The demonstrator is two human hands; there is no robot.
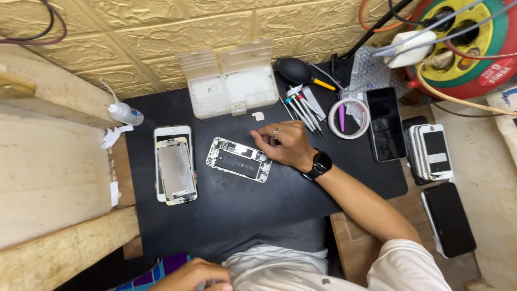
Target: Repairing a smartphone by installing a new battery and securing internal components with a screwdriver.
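Observation:
An opened phone body [238, 159] with its battery and boards exposed lies in the middle of a black work mat [269, 199]. My right hand [284, 144], with a ring and a black wristwatch, rests at the phone's upper right corner, fingertips touching it; whether they pinch something small I cannot tell. To the left lies a detached screen panel with a metal backplate [175, 171] on top of a white phone. My left hand [193, 276] is low at the bottom edge, near my lap, fingers curled, partly cut off.
A clear plastic parts box [229, 83] stands open at the mat's back. Several screwdrivers [302, 110], a black air blower [295, 70], a tape roll [349, 117] and a small bottle [125, 113] lie around. Phones [385, 124] are stacked right [433, 152]; a cable reel [466, 43] sits top right.

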